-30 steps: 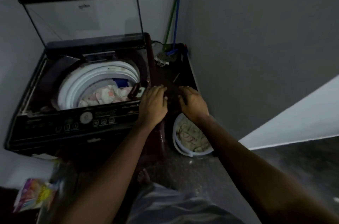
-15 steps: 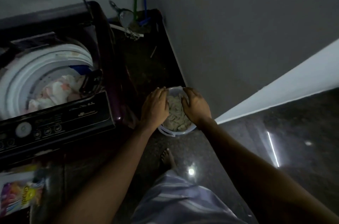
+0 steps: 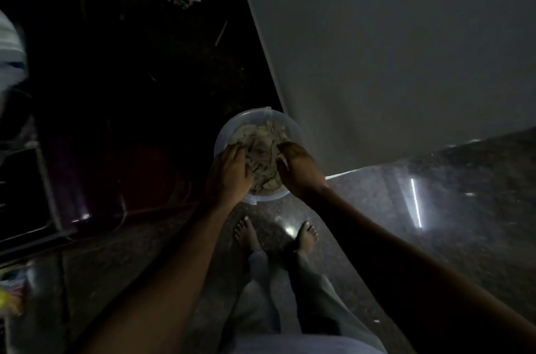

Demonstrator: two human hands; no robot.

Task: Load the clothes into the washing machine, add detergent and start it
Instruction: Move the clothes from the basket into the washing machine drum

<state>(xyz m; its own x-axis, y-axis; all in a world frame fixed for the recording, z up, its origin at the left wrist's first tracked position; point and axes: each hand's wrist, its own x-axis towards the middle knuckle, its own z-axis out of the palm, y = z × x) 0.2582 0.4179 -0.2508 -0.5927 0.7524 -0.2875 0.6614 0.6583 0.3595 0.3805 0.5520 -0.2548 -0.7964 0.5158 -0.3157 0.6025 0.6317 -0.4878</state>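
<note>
Both hands are plunged into the round translucent plastic bucket (image 3: pixel 295 128) on the floor: left hand (image 3: pixel 230 171) and right hand (image 3: pixel 295 169), fingers curled into the crumpled pale clothes (image 3: pixel 265 150) bunched between them. The dark top-loading washing machine (image 3: pixel 66 179) lies up and left, nearer the left hand.

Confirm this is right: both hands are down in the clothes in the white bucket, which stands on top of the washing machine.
Not quite. The head view shows the left hand and right hand in the clothes, but the white bucket stands on the floor by the wall.
</note>
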